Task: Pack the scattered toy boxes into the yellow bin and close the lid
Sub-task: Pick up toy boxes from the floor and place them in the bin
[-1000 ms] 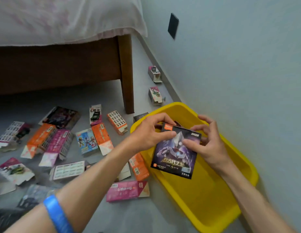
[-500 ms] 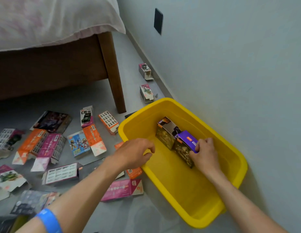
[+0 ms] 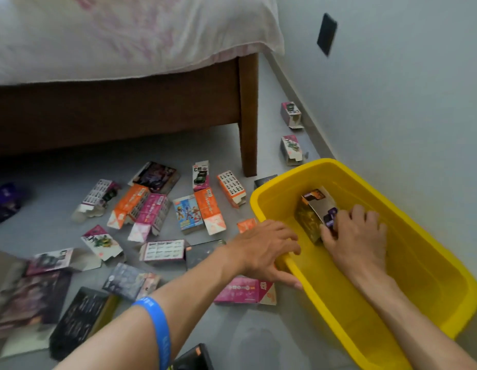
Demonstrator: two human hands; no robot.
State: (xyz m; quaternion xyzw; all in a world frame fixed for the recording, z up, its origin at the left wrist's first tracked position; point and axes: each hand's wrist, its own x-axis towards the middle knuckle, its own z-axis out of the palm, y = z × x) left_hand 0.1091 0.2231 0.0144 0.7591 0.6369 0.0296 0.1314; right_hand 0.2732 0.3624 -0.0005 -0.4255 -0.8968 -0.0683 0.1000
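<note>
Yellow bin (image 3: 432,295) holds two toy boxes (image 3: 309,217); both hands (image 3: 357,236) near.

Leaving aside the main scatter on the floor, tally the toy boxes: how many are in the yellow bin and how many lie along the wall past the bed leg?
In the yellow bin: 2, brown-gold box and purple box under the right hand
Along the wall: 2, far wall box and near wall box
Total: 4
</note>
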